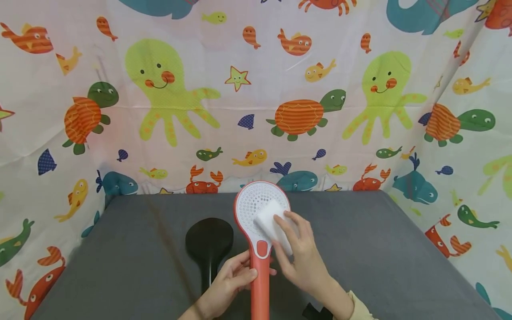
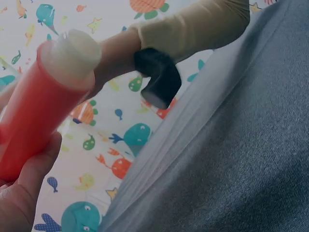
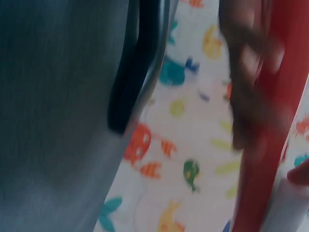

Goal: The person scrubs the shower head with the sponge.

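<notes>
An orange-red handheld shower head [image 1: 249, 202] with a white, nozzle-dotted face is held upright in front of me. My left hand [image 1: 230, 281] grips its handle just under the red button. In the left wrist view the red handle [image 2: 43, 108] ends in a whitish threaded-looking end [image 2: 77, 52]. My right hand [image 1: 306, 260] holds a white sponge [image 1: 269, 221] against the right part of the nozzle face. The right wrist view is blurred; the sponge [image 3: 286, 209] shows at its lower right corner, with left-hand fingers [image 3: 253, 82] around the handle.
A black shower head [image 1: 209, 240] lies on the grey cloth-covered table [image 1: 360, 258], left of the held one. A black piece [image 1: 316, 312] sits by my right sleeve cuff. A curtain [image 1: 256, 142] printed with sea animals hangs behind and along both sides.
</notes>
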### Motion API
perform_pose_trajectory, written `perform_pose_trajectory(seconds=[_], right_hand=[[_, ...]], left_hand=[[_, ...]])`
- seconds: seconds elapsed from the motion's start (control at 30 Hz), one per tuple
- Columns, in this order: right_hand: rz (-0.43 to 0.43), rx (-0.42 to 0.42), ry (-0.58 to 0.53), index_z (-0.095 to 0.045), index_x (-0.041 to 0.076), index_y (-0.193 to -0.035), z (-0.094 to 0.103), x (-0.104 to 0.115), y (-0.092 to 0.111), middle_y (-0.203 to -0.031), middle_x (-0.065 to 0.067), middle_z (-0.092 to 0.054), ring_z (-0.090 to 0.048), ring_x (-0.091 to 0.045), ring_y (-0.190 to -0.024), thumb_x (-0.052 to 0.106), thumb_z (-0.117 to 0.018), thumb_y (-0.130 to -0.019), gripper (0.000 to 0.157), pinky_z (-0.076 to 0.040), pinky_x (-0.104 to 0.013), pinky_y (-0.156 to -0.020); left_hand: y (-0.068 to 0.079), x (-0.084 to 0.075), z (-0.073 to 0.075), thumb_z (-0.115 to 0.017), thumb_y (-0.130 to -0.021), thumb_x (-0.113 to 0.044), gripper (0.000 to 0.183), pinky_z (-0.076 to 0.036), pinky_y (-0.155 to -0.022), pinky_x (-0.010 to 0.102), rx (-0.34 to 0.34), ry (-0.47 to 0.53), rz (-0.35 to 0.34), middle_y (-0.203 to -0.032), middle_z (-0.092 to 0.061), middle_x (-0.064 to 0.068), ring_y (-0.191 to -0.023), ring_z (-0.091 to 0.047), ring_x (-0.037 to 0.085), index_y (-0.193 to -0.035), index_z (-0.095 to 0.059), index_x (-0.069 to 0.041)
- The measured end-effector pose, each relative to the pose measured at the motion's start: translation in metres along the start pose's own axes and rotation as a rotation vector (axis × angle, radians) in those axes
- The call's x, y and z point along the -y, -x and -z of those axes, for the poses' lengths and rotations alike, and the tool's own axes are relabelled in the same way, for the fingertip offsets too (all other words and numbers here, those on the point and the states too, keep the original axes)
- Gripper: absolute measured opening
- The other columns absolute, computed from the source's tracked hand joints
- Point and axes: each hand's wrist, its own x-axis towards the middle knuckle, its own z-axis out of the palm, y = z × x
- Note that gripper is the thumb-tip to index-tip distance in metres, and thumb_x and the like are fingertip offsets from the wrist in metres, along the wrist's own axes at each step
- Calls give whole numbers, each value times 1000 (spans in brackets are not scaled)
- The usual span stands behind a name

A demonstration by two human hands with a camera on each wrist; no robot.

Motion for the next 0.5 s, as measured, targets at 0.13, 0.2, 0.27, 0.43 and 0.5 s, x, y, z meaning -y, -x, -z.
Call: perform_pose_trajectory(seconds=[0.13, 0.2, 0.27, 0.43, 0.5], right_hand=[[77, 72, -38, -50, 10, -133, -2, 18, 5, -127, -17, -42, -38, -28, -113, 32, -42, -94, 45, -46, -46, -76], [106, 113, -43, -51, 13, -132, 0, 24, 7, -125, -15, -42, -38, -26, -111, 31, -42, -92, 45, -47, -45, -77], [137, 147, -59, -53, 14, -131, 3, 28, 10, -123, -13, -42, -39, -25, -109, 27, -44, -90, 44, -48, -43, -76], [160, 228, -176, -55, 15, -126, 10, 33, 21, -120, -10, -41, -40, -20, -106, 15, -62, -75, 51, -49, -30, -73], [171, 226, -219, -56, 15, -124, 10, 32, 23, -119, -10, -41, -40, -20, -106, 14, -64, -71, 53, -49, -27, -72]], left_hand=[[1, -2, 3, -36, -97, 0, 40, -50, -82, 32, -25, -29, -62, -119, -57, 14, -104, -58, 21, -136, -34, 6], [1, -4, 4, -38, -97, 0, 38, -50, -80, 30, -54, -29, -73, -115, -59, 9, -100, -58, 16, -134, -39, 4], [1, -7, 6, -37, -95, 3, 38, -50, -80, 30, -75, -22, -105, -115, -59, 8, -100, -58, 16, -133, -40, 4], [0, -15, 12, -35, -96, 5, 41, -50, -84, 31, -140, 22, -177, -126, -53, 14, -107, -57, 21, -136, -36, 6], [0, -17, 13, -35, -96, 4, 40, -49, -85, 32, -159, 30, -190, -128, -52, 16, -108, -57, 22, -136, -35, 7]])
